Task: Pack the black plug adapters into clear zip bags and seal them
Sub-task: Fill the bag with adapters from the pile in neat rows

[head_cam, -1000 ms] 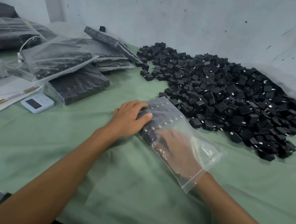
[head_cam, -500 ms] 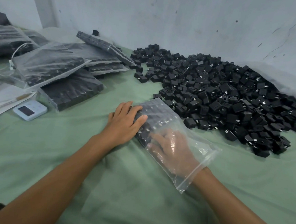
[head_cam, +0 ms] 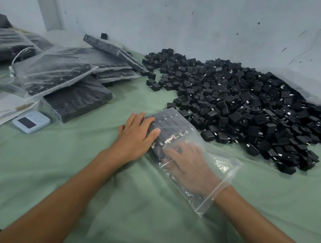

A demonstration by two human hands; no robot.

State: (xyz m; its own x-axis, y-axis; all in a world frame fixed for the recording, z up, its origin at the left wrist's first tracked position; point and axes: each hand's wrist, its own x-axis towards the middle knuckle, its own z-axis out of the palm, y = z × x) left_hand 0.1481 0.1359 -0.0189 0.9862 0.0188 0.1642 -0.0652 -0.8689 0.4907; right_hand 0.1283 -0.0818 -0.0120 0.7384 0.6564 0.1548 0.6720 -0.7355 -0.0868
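A clear zip bag (head_cam: 219,167) lies on the green cloth, its far half filled with rows of black plug adapters (head_cam: 170,122). My right hand (head_cam: 189,165) is inside the bag through its open mouth, fingers spread flat against the near adapters. My left hand (head_cam: 137,135) rests on the outside of the bag's left edge, fingers straight over the adapters. A large loose pile of black plug adapters (head_cam: 242,108) lies just right of the bag and beyond it.
Several filled clear bags (head_cam: 78,94) are stacked at the back left. A small white device (head_cam: 31,121) and papers (head_cam: 3,108) lie at the left. A grey wall (head_cam: 181,24) closes the back. Green cloth (head_cam: 58,161) covers the table.
Both hands stay at the bag. The left hand has spread a little further over the adapters; the view has shifted slightly.
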